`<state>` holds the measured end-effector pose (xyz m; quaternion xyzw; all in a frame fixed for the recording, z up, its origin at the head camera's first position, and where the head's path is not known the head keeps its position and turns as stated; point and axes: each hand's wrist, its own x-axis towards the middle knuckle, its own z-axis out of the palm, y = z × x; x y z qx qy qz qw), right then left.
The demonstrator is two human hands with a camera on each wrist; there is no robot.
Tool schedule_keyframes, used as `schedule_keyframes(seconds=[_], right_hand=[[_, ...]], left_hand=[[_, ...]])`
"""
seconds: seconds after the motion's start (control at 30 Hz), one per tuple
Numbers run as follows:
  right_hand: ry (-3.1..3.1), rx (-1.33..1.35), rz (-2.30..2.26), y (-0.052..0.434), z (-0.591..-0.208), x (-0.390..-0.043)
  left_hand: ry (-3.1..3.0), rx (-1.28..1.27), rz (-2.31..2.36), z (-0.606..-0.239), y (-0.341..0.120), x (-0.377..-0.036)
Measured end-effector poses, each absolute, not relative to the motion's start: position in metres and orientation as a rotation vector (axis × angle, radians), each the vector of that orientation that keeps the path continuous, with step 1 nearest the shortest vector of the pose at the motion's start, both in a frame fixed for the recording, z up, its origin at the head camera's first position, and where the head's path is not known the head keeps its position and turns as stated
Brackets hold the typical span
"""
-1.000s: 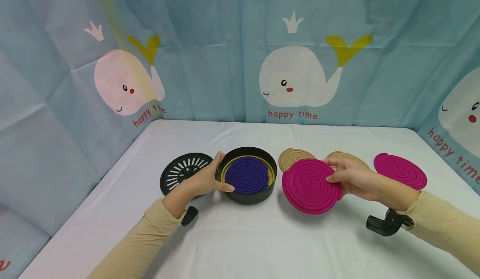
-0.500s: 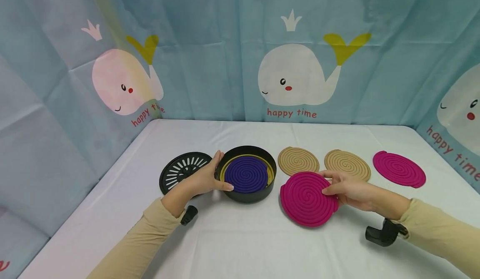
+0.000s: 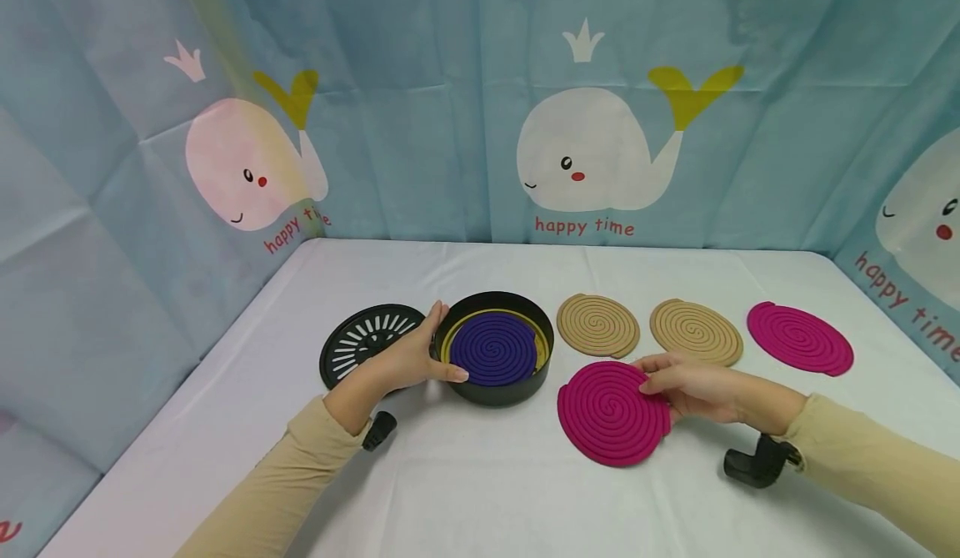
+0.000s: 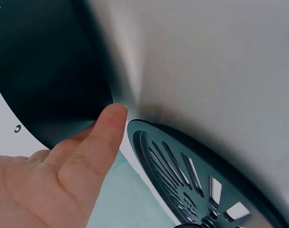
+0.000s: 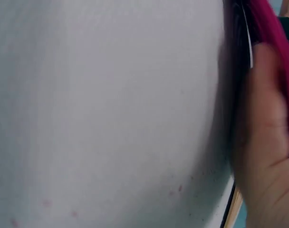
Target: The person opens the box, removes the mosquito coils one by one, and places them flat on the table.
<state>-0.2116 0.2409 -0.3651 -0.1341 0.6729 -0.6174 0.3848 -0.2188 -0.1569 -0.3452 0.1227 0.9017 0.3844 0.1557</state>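
My left hand [image 3: 416, 359] grips the left side of a round black holder [image 3: 491, 396], thumb at its near rim. Inside the holder lie a dark blue spiral coaster [image 3: 492, 349] and, beneath it, a yellow one [image 3: 542, 352]. My right hand [image 3: 697, 387] pinches the right edge of a pink spiral coaster [image 3: 611, 414], low over the table or touching it. In the right wrist view a finger shows against the pink coaster [image 5: 283, 52], the rest being cut off. The black holder's wall [image 4: 44, 61] fills the upper left of the left wrist view.
A slotted black disc [image 3: 367, 341] lies left of the holder, partly behind my left hand. Along the back right lie a tan spiral coaster [image 3: 597, 325], a second tan coaster [image 3: 697, 332] and another pink coaster [image 3: 799, 339] on the white-covered table [image 3: 480, 491].
The pink coaster in my right hand has come down and slightly nearer, uncovering the tan coasters behind it. My left hand and the holder stay in place.
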Motion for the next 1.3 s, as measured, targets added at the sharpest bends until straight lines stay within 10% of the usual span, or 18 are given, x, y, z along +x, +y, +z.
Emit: schedule_keyframes(seconds=[1.3], right_hand=[[1.840,-0.285,-1.479,0.275,-0.348,-0.228]], left_hand=[[2.577,0.342,1.125,-0.344,-0.156,-0.217]])
